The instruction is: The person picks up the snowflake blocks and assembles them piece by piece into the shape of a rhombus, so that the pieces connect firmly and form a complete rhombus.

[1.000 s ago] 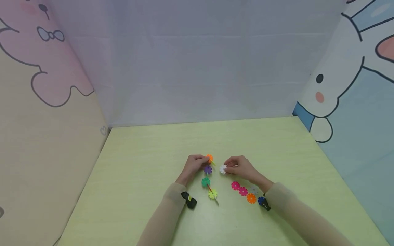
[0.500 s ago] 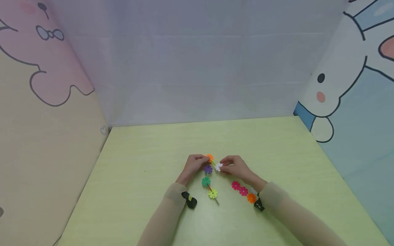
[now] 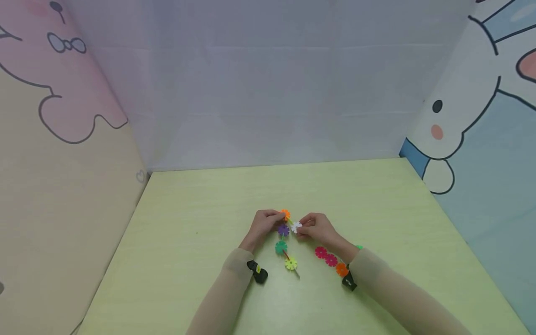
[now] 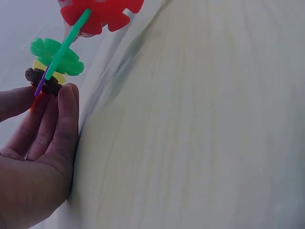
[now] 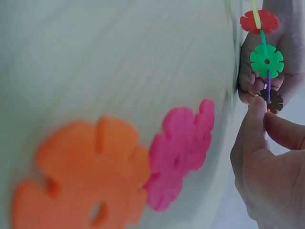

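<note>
The right sleeve (image 3: 372, 267) hid most of a green piece (image 3: 359, 247), and the black wrist camera (image 3: 349, 282) sat close against a loose orange disc (image 3: 341, 269) on the counter (image 3: 188, 200). The left hand (image 3: 264, 223) had its fingers pinching the far end of a disc chain (image 3: 281, 247); the right hand (image 3: 320, 228) pinched a white disc (image 3: 295, 227) there, whether joined could not be told. Only the head view showed the white disc's face. A red disc (image 4: 102, 14), cut off in the left wrist view, appeared more fully in the right wrist view.
</note>
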`<action>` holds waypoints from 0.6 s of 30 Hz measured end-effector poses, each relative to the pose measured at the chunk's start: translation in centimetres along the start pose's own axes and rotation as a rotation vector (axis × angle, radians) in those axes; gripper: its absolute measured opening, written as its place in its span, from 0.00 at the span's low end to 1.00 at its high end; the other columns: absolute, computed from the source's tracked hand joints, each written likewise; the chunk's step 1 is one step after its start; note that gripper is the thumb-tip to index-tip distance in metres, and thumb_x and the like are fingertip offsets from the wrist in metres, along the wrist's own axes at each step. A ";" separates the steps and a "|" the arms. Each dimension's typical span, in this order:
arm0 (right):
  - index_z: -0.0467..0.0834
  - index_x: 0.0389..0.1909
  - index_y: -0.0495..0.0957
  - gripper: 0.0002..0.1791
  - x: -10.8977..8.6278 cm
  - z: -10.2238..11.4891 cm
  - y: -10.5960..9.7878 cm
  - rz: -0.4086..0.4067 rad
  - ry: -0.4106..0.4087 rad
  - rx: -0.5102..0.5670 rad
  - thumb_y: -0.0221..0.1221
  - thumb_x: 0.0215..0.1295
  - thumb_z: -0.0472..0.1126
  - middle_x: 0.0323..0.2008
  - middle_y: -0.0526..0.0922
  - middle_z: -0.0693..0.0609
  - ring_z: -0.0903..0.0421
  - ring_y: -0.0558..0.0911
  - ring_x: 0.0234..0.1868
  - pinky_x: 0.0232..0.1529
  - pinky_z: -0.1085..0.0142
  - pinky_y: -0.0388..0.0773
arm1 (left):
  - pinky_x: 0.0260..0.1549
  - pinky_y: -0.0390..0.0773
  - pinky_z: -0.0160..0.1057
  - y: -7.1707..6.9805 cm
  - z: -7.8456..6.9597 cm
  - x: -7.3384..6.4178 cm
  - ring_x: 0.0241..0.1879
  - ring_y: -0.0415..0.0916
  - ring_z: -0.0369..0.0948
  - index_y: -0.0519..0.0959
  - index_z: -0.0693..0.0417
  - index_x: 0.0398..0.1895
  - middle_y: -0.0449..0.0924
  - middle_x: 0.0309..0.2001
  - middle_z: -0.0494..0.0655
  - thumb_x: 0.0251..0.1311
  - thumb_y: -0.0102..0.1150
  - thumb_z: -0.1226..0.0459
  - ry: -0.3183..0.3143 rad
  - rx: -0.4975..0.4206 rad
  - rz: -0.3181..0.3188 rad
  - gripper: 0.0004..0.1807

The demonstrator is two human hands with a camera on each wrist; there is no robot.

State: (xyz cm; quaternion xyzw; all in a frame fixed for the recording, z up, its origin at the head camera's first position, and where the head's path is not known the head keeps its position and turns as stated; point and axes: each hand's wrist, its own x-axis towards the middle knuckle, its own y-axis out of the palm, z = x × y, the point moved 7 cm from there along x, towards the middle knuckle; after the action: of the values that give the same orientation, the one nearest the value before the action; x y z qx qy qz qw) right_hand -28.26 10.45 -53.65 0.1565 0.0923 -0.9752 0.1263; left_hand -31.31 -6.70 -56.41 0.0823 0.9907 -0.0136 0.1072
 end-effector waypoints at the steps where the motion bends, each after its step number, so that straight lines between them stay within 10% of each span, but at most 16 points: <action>1: 0.30 0.40 0.74 0.10 0.0 0.0 0.0 -0.004 0.003 0.009 0.63 0.59 0.28 0.29 0.82 0.41 0.47 0.84 0.31 0.35 0.59 0.80 | 0.33 0.79 0.37 0.0 0.0 0.0 0.31 0.81 0.41 0.84 0.64 0.34 0.84 0.32 0.52 0.60 0.64 0.61 -0.002 -0.002 0.000 0.12; 18: 0.25 0.41 0.72 0.10 -0.4 0.0 0.4 0.001 0.020 0.117 0.60 0.61 0.25 0.32 0.81 0.36 0.47 0.84 0.31 0.38 0.57 0.80 | 0.33 0.80 0.39 0.2 -0.5 -0.5 0.29 0.81 0.41 0.82 0.71 0.36 0.83 0.32 0.58 0.58 0.64 0.65 -0.020 -0.094 0.049 0.13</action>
State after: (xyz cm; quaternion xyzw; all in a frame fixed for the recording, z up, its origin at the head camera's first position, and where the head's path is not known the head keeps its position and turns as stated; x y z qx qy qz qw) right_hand -27.79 10.13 -53.54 0.1736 0.0363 -0.9773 0.1163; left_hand -30.89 -6.59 -55.81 0.1015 0.9868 0.0348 0.1212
